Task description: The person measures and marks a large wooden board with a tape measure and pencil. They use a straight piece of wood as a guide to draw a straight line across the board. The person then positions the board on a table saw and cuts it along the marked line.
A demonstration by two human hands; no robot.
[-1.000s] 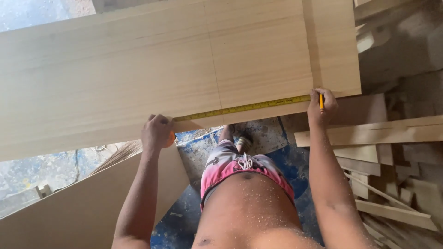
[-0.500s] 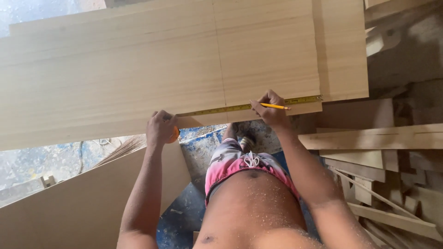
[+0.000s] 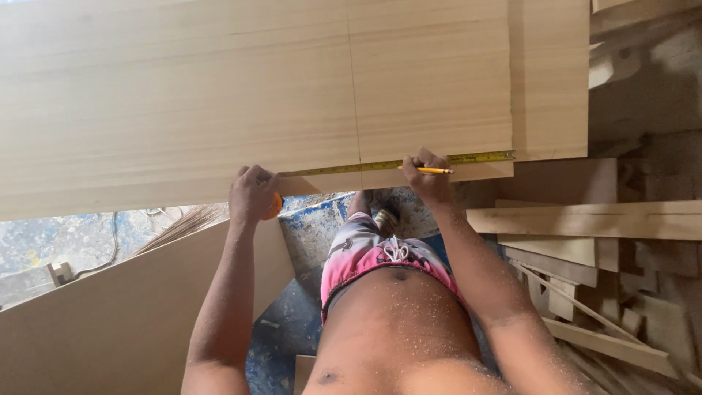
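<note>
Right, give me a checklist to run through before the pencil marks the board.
1. Tape blade lies flat along the board's near edge: ok.
2. Tape end hooked at the board corner: ok, as far as shown.
3. Left hand holds the orange tape case at the edge: ok.
4. Right hand holds the pencil against the tape: ok.
5. Pencil tip on the right reading: cannot tell, markings too small.
6. Pencil apart from the line already drawn across the board: ok.
</note>
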